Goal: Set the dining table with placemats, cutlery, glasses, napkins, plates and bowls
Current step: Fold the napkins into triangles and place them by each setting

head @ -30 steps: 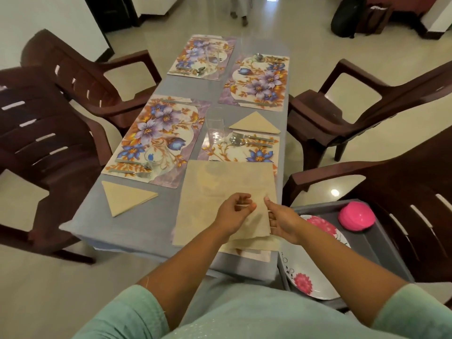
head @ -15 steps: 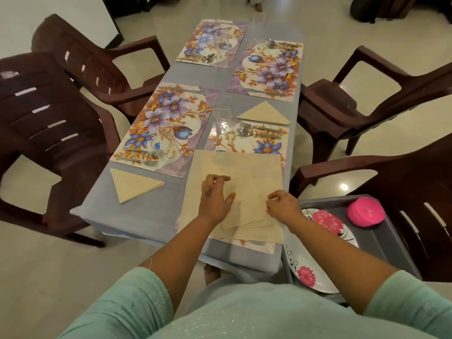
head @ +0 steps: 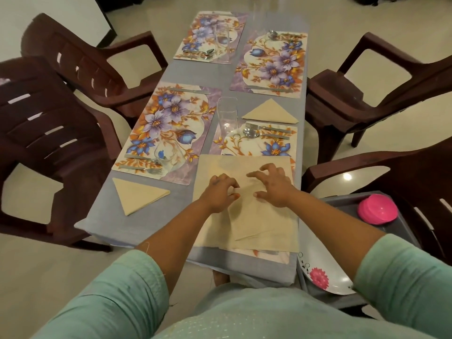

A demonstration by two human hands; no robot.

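Note:
A stack of unfolded beige napkins (head: pixel 264 223) lies at the near right end of the grey table (head: pixel 186 69), over part of a floral placemat (head: pixel 259 145). My left hand (head: pixel 220 192) has its fingers curled and pinches the top napkin near its middle. Beside it my right hand (head: pixel 274 184) rests on the same cloth with fingers spread. Two napkins folded into triangles lie near the front left (head: pixel 137 194) and by the right edge (head: pixel 270 113). A clear glass (head: pixel 227 116) and a fork and spoon (head: pixel 264 132) sit on the near right placemat.
Three more floral placemats (head: pixel 168 128) (head: pixel 271 62) (head: pixel 210 35) carry cutlery and glasses. A grey tray (head: pixel 342 199) at my right holds pink bowls (head: pixel 378 209) and flowered plates (head: pixel 327 275). Dark brown plastic chairs stand on both sides (head: pixel 61 123) (head: pixel 354 94).
Both hands moved forward from the napkin's near corner onto its middle. The corner held up a second ago now lies flat. My view tilted a little toward the table.

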